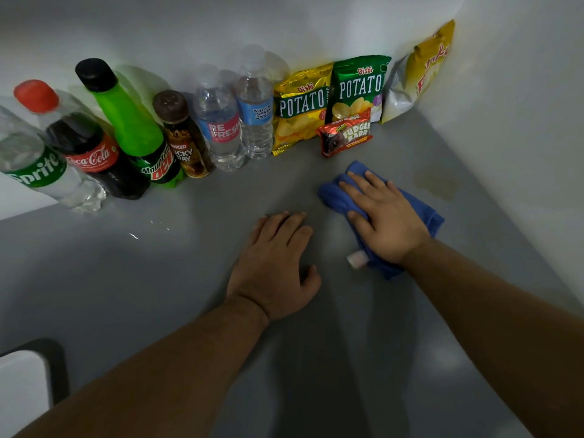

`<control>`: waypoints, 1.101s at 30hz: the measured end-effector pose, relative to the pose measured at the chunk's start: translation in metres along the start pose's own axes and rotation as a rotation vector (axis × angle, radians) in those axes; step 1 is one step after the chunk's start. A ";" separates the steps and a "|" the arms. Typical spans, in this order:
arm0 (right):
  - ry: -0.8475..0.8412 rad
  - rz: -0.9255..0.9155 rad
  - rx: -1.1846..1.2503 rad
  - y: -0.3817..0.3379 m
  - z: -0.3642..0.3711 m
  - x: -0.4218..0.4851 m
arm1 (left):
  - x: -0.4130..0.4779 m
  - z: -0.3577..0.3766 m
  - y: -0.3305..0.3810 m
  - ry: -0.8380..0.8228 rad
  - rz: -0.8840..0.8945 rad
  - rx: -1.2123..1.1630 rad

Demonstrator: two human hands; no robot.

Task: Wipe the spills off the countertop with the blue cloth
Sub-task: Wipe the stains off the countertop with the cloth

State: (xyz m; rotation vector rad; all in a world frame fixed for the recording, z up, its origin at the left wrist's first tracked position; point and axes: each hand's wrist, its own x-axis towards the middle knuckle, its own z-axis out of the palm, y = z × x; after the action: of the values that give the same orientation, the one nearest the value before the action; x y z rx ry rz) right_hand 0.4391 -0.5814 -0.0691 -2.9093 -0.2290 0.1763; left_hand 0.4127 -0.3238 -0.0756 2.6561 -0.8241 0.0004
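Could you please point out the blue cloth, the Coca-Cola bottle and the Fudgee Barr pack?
blue cloth [333, 194]: head view, bunched far-left end.
Coca-Cola bottle [91, 158]: head view, red label.
Fudgee Barr pack [346, 135]: head view, front face.

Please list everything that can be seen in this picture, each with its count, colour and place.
Soda bottles: 3, clear, dark, green; back left.
Coffee bottle: 1, brown; beside them.
Water bottles: 2, clear; back centre.
Chip bags: 3, yellow, green, yellow; back right.
Fudgee Barr pack: 1, red; before the bags.
Blue cloth: 1; under right hand.
Droplets: few, on grey countertop.
Left hand: flat on countertop.
Right hand: pressing cloth.
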 end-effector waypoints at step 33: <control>0.064 0.315 -0.012 -0.040 0.029 -0.119 | 0.001 0.000 0.001 -0.015 0.032 0.014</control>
State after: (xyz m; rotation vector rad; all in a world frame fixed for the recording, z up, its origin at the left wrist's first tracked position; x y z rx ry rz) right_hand 0.3126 -0.5570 -0.0763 -2.9398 0.2407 0.1309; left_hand 0.4129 -0.3254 -0.0752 2.6587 -0.8738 -0.0062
